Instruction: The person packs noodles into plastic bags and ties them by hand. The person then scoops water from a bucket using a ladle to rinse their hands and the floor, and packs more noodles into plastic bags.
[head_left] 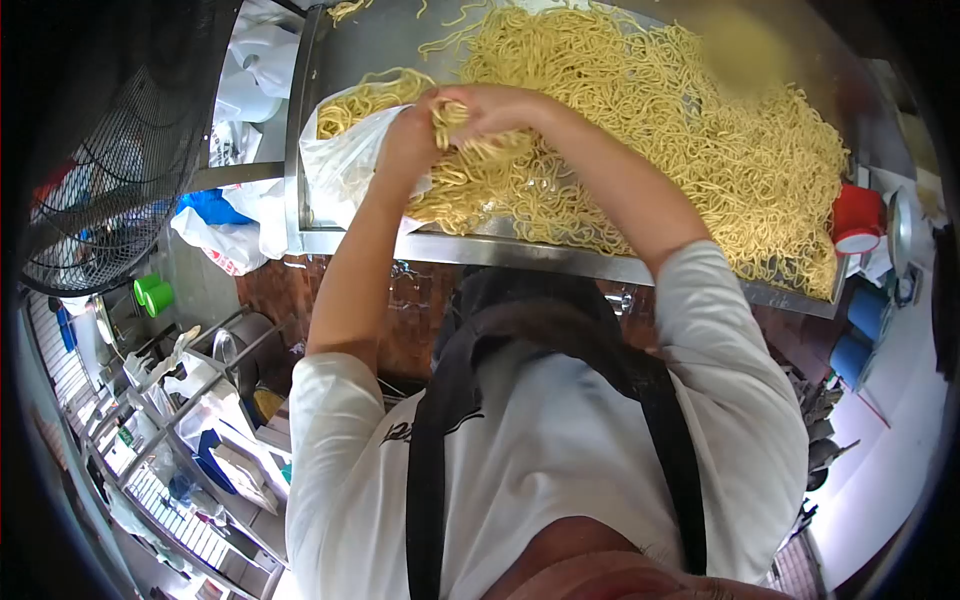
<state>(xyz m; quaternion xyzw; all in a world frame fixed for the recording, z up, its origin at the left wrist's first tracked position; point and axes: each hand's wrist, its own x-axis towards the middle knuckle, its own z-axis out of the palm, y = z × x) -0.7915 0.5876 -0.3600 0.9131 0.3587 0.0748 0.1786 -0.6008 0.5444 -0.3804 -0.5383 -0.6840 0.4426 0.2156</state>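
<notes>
A thick spread of yellow noodles (640,130) covers much of the metal tray table (385,35). At its left end lies a white plastic bag (340,160), its mouth open, with noodles inside and at its rim. My left hand (408,145) is closed on the edge of the bag. Beside it, my right hand (495,112) has its fingers wrapped round a clump of noodles, which hangs below the palm at the bag's mouth. The two hands are close together, and some fingertips are hidden among the noodles.
A raised metal rim (560,258) runs along the table's near side. A large mesh fan (110,180) stands at the left, above white bags (225,240). A red container (858,218) is at the right end. Wire shelving (180,420) with goods stands lower left.
</notes>
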